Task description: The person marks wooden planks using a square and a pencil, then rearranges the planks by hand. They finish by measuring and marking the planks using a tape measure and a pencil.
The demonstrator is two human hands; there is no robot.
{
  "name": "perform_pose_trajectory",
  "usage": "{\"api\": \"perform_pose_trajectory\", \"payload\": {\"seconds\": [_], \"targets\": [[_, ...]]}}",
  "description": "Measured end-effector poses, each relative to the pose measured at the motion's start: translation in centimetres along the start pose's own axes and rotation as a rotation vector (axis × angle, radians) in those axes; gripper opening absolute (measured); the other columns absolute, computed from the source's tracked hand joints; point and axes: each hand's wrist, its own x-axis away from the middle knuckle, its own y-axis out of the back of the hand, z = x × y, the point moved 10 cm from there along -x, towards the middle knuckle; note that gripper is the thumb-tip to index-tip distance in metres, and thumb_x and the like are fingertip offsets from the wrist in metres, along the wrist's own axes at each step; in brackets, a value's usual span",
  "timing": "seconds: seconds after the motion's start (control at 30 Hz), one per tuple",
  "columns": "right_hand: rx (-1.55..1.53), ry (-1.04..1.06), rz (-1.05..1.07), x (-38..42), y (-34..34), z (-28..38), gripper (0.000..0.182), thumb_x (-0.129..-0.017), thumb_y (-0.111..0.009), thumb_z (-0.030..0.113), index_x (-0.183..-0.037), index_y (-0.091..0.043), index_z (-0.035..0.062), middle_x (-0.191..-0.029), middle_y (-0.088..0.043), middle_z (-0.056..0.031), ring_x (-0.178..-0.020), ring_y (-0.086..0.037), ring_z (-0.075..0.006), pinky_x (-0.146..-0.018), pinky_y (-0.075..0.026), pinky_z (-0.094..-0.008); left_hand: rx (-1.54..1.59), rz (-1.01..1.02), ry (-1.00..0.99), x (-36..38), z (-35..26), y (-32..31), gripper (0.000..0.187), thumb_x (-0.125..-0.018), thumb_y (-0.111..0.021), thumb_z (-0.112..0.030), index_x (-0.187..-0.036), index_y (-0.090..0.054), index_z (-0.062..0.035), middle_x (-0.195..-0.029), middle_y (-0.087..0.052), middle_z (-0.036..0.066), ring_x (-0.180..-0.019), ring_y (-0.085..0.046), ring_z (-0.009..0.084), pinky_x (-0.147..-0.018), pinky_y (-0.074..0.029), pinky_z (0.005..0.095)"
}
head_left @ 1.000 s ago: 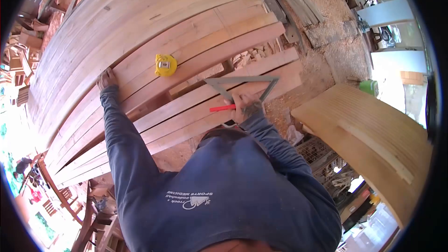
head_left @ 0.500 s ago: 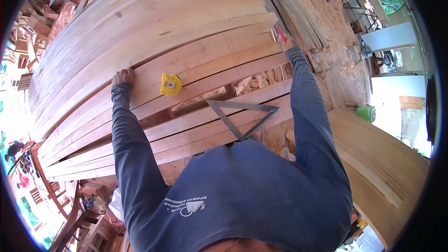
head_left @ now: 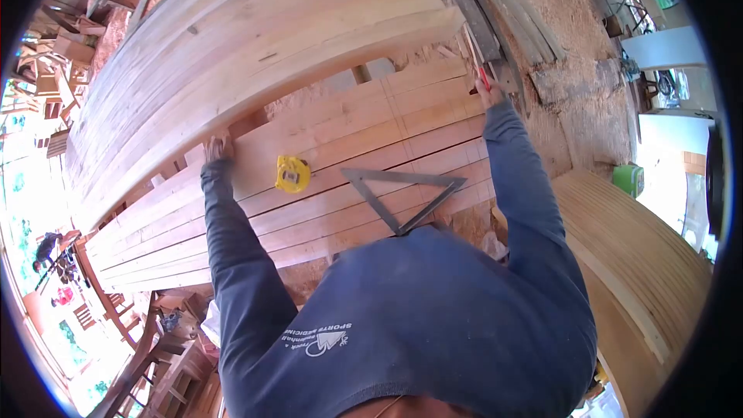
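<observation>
My left hand (head_left: pixel 219 145) is hooked over the far edge of a wooden plank (head_left: pixel 325 128), its fingers curled at the gap. At the right end of the same group of planks, my right hand (head_left: pixel 489 94) pinches a slim red pencil (head_left: pixel 484 77) and rests by the plank ends. Faint pencil lines cross these boards near the right. A yellow tape measure (head_left: pixel 293 175) sits on them between my arms. Closer to my chest lies a metal triangle square (head_left: pixel 410 179), flat on the boards.
Beyond a gap lies another set of wide planks (head_left: pixel 271 39). Dark boards (head_left: pixel 472 8) and sawdust (head_left: pixel 573 70) are at the right. Stacked grooved boards (head_left: pixel 627 240) stand beside my right elbow, near a green container (head_left: pixel 628 179). Wooden furniture parts (head_left: pixel 70 54) fill the left background.
The near planks have slid toward my body, closing the gaps between them and opening one before the far planks. The tape measure has shifted slightly nearer with them.
</observation>
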Motion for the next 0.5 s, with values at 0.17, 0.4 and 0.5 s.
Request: {"api": "perform_pose_trajectory", "payload": {"seconds": [0.17, 0.4, 0.5], "targets": [[-0.322, -0.327, 0.152, -1.2, -0.2, 2.7, 0.042, -0.11, -0.058, 0.032, -0.141, -0.063, 0.0033, -0.099, -0.069, -0.0054, -0.095, -0.064, -0.0189, -0.092, -0.052, -0.0357, -0.06, -0.204, -0.119, -0.5, -5.0, 4.8, 0.037, -0.105, -0.053, -0.032, -0.091, -0.079, -0.0088, -0.086, -0.076, 0.02, -0.084, -0.072, 0.0399, -0.078, -0.056, 0.0522], [0.007, 0.106, 0.132, -2.3, -0.2, 3.5, 0.042, -0.108, -0.064, 0.034, -0.139, -0.067, 0.0064, -0.101, -0.071, -0.0028, -0.088, -0.065, -0.013, -0.084, -0.054, -0.0284, 0.673, 0.006, 0.481, -2.9, -1.7, 3.9, 0.062, -0.109, -0.047, -0.049, -0.09, -0.08, -0.0003, -0.083, -0.079, 0.013, -0.074, -0.076, 0.0235, -0.071, -0.059, 0.039], [-0.096, 0.086, -0.002, -1.6, 4.3, 9.5, 0.042, -0.108, -0.064, 0.037, -0.136, -0.07, 0.0069, -0.097, -0.069, -0.0011, -0.083, -0.061, -0.0116, -0.078, -0.053, -0.0282, 0.654, -0.013, 0.477, -2.9, -0.9, 3.4, 0.066, -0.109, -0.046, -0.051, -0.094, -0.08, 0.0026, -0.083, -0.079, 0.014, -0.072, -0.076, 0.0215, -0.072, -0.06, 0.0367]]}}
